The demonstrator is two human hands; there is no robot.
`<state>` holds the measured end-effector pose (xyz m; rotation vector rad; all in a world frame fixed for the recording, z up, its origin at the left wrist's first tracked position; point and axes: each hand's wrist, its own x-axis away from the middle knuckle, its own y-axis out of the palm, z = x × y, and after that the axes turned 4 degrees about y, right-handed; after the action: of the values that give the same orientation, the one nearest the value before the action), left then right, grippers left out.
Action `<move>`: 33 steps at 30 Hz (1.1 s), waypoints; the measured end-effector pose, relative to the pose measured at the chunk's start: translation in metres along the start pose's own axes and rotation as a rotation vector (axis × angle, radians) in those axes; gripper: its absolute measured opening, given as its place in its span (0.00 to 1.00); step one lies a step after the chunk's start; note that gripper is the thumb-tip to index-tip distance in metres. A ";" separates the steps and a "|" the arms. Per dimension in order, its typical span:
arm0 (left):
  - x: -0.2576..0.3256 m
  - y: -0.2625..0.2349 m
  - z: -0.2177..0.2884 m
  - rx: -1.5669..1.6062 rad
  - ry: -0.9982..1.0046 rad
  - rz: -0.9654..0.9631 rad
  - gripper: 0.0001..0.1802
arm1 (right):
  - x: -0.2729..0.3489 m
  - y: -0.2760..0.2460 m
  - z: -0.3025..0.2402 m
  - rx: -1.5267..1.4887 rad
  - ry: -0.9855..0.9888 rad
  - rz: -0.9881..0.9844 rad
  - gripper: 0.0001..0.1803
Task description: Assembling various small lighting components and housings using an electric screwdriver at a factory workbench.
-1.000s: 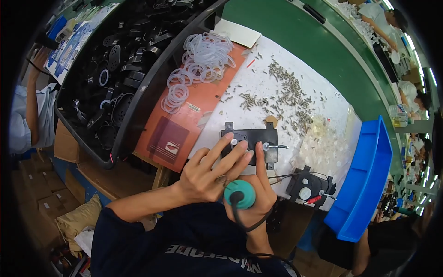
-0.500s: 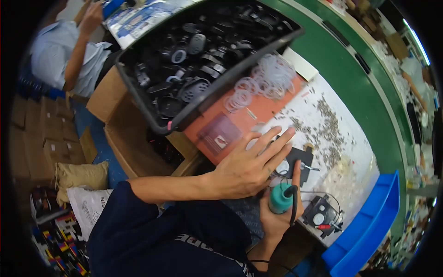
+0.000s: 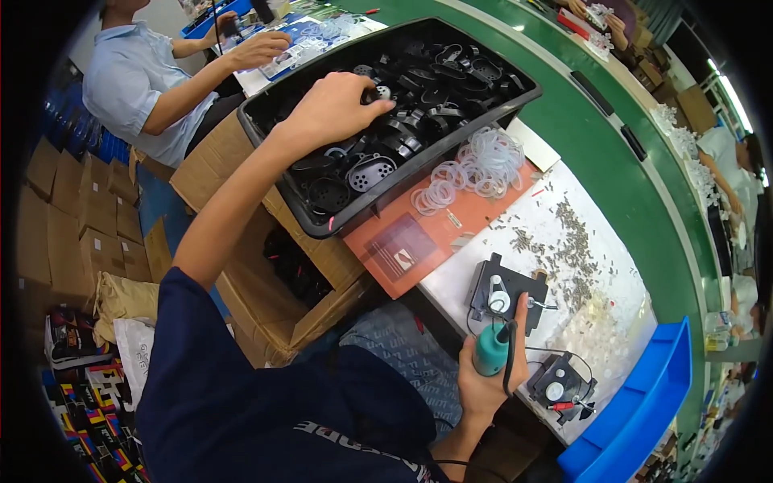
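My left hand (image 3: 336,105) reaches into a big black bin (image 3: 338,225) full of black plastic parts (image 3: 419,88); its fingers close over one part, though the grip itself is hidden under the hand. My right hand (image 3: 491,378) grips a teal-handled electric screwdriver (image 3: 491,350) with a black cord, held upright at the near edge of the white work mat. Just beyond the screwdriver sits a black jig (image 3: 507,291) with a round white piece in it.
Clear rubber rings (image 3: 475,169) lie piled on an orange sheet (image 3: 419,241). Small metal screws (image 3: 564,241) are scattered on the white mat. A second black fixture (image 3: 560,388) and a blue bin (image 3: 644,410) sit at right. Another person (image 3: 145,80) works at upper left. Cardboard boxes (image 3: 80,217) stand below.
My left hand left the jig and reached up left into the black bin. The view swung left. My right hand stayed on the screwdriver.
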<state>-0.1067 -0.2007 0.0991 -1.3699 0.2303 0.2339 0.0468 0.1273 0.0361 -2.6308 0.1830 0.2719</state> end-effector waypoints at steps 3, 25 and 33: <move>-0.009 0.004 0.008 -0.065 0.117 0.003 0.20 | 0.000 -0.001 0.011 -0.043 0.021 0.037 0.09; 0.053 0.004 0.168 0.372 1.105 -0.163 0.14 | 0.012 -0.017 0.017 -0.037 -0.030 0.072 0.11; 0.053 0.036 0.156 0.872 0.921 -0.423 0.19 | 0.009 -0.017 0.020 -0.065 -0.023 0.057 0.12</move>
<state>-0.0629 -0.0388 0.0786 -0.5370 0.6972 -0.7999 0.0554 0.1514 0.0243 -2.6884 0.2454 0.3332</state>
